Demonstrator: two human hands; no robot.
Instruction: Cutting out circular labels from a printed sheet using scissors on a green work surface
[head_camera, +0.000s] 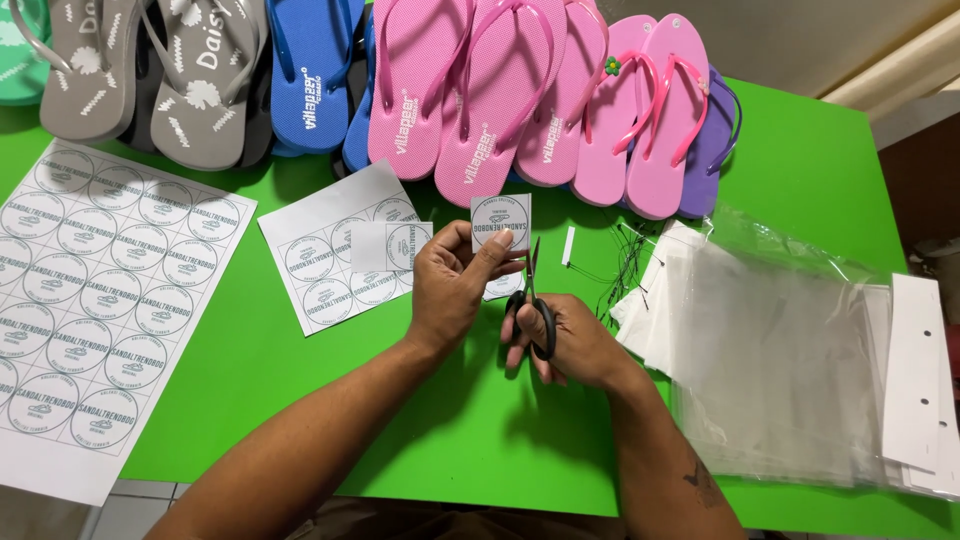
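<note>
My left hand (455, 280) pinches a small square paper piece (501, 221) printed with a round label, held upright above the green table (300, 350). My right hand (570, 340) grips black-handled scissors (533, 300), blades pointing up at the lower edge of the paper piece. Beside my left hand lies a partly cut sheet of round labels (330, 255). A full sheet of round labels (95, 300) lies at the far left.
Flip-flops line the table's back edge: grey (150, 70), blue (310, 70), pink (500, 100) and purple (715, 140). A stack of clear plastic bags (780, 350) with white card strips (915, 370) sits at the right. Thin black strings (625, 260) and a paper sliver (568, 245) lie between.
</note>
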